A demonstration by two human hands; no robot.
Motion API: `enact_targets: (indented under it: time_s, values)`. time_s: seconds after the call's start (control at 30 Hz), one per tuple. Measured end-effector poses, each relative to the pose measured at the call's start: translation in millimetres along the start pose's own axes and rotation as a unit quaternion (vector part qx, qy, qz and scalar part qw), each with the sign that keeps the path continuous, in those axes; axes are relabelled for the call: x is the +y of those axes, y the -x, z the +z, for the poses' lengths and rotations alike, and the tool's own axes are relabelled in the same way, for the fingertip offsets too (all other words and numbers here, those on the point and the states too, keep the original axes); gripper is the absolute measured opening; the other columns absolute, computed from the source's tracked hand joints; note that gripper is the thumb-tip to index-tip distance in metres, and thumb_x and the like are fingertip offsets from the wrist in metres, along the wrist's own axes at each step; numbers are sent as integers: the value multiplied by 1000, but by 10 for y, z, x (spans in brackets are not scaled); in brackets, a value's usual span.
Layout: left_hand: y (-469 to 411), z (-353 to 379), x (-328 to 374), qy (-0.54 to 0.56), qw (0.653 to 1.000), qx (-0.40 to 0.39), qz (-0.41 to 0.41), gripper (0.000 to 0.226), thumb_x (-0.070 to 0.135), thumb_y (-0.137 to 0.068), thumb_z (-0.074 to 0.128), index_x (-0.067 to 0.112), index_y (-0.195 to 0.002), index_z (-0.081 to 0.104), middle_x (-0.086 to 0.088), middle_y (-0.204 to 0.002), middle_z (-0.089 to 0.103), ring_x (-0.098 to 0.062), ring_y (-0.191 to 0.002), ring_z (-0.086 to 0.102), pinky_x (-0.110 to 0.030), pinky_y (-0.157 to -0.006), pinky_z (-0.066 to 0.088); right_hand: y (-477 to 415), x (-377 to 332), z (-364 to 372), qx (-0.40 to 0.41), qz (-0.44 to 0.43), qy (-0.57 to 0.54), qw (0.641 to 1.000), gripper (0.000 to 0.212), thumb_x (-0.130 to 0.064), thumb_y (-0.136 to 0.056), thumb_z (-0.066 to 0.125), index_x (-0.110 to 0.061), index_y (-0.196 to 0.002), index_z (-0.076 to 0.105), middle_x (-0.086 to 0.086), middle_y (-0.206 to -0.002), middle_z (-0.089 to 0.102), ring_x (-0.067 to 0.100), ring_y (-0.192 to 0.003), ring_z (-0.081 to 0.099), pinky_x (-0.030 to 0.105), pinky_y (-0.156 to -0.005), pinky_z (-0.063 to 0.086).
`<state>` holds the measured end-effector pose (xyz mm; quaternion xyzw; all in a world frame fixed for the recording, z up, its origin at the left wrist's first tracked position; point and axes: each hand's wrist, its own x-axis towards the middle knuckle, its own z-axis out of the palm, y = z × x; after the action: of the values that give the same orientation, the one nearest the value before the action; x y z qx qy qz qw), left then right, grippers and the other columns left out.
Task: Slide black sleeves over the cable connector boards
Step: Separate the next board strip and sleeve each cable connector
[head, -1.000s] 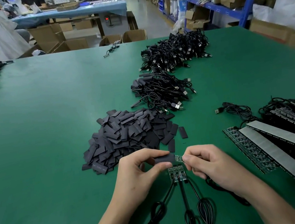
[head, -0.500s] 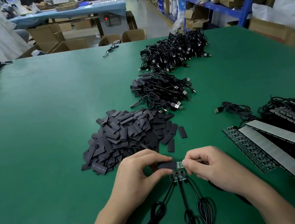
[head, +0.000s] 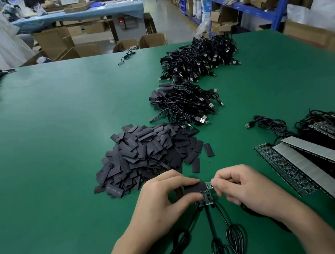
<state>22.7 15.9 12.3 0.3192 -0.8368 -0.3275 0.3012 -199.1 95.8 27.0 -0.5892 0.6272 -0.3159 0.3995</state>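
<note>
The green table [head: 59,163] is open to your left; the sleeve pile [head: 145,158] just on the far side of your knuckles and the LED strips [head: 317,159] at near right limit travel. At near centre your left hand [head: 162,205] pinches the black sleeve [head: 194,187], and your right hand [head: 246,189] pinches the connector board [head: 208,185]. Since a second ago the sleeve has ridden further on: only a short green end shows, so seating appears nearly complete.

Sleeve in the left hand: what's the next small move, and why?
Probably slide the black sleeve a little further right over the board. The left hand pinches the sleeve, the right hand pinches the board's far end, and a bare green strip shows between them, so the board looks only partly covered.
</note>
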Motion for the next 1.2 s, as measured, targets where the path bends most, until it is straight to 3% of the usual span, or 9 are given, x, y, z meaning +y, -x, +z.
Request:
enact_targets:
  time_s: [0.2,0.3,0.47,0.53,0.63,0.73,0.97,1.2]
  values:
    - [12,29,15,-12,1000,10,12,26,44,-86,78,31,-108,80,18,-96,69,-4,-90,68,-34,-80,56,19,-25,10,-21,-20,11,1000,39,-60,-89,52,-26,-74,65,-7,-56,44,14,-56,40,35,-60,33]
    - [16,53,32,-29,999,-4,33,27,49,-89,74,32,-110,80,18,-97,71,-2,-89,68,-34,-79,57,19,-11,32,-28,-30,45,998,31,-45,-100,57,-28,-77,69,-6,-57,47,12,-56,42,35,-59,34]
    - [2,47,4,-34,998,33,34,23,44,-90,76,31,-108,80,19,-98,72,-1,-89,69,-32,-77,57,31,-35,-31,-13,-25,8,1000,15,-32,-100,66,-29,-87,72,-8,-66,63,5,-63,60,19,-65,46]
    - [-4,36,-9,-26,998,53,31,25,48,-89,73,31,-107,80,19,-98,72,-1,-90,69,-32,-77,58,35,-45,-77,-7,-23,-2,1000,12,-30,-99,68,-29,-89,73,-4,-70,70,8,-66,65,22,-68,50]
    - [-7,37,-19,-23,997,65,37,28,51,-90,68,32,-107,80,20,-97,72,-1,-90,69,-32,-77,58,32,-40,-87,2,-20,-5,1000,13,-36,-97,67,-31,-87,73,0,-72,73,18,-72,68,38,-79,55]
    - [-5,46,-24,-17,996,73,51,27,49,-89,70,30,-106,81,19,-97,72,-1,-89,69,-31,-76,58,18,-38,-53,8,-21,-17,1000,20,-48,-90,64,-31,-88,72,-2,-70,70,25,-71,67,50,-79,54]
    - [-7,62,-39,-42,988,96,114,25,45,-92,72,27,-107,81,17,-98,73,-3,-86,70,-32,-71,59,-10,6,3,-15,-27,-43,999,30,-59,-86,58,-31,-88,71,-4,-64,63,8,-65,58,32,-74,48]
    - [-18,35,-88,-151,961,122,198,18,39,-95,73,28,-106,81,15,-97,73,-8,-73,65,-29,-62,53,-20,16,15,-46,-18,-79,996,28,-54,-87,59,-30,-85,73,-1,-63,62,13,-64,56,36,-72,45]
